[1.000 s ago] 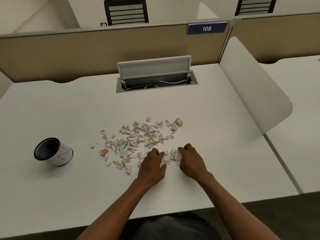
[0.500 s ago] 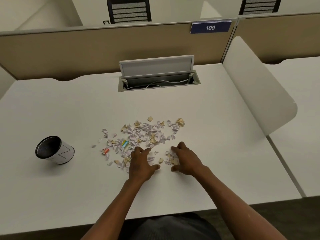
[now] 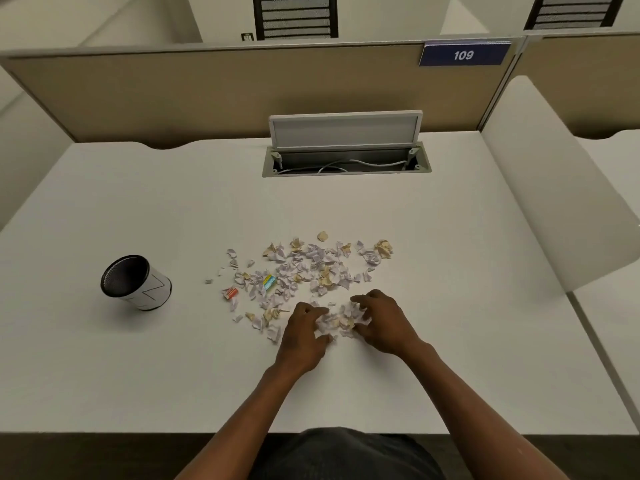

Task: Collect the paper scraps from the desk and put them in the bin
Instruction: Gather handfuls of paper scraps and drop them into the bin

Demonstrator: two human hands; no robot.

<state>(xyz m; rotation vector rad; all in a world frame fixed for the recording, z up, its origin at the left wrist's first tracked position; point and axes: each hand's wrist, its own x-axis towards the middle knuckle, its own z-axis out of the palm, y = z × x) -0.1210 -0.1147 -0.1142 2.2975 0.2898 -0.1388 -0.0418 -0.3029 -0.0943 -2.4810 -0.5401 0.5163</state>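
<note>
Several torn paper scraps (image 3: 304,268), white, lilac and tan, lie scattered over the middle of the white desk (image 3: 138,375). A small heap of scraps (image 3: 337,322) is bunched between my hands at the near edge of the scatter. My left hand (image 3: 303,334) presses against the heap from the left with curled fingers. From the right, my right hand (image 3: 384,322) cups the same heap. A small round bin (image 3: 135,282), black inside with a white wall, stands on the desk well to the left of the scraps.
An open cable hatch (image 3: 346,157) with a raised lid sits at the back of the desk. A tan partition (image 3: 207,91) bearing a "109" sign runs behind it. A white curved divider (image 3: 554,188) bounds the right side. The desk's front edge is just below my forearms.
Both hands have drawn together, raking scraps into a tighter heap between them. The left hand has moved right, toward the right hand.
</note>
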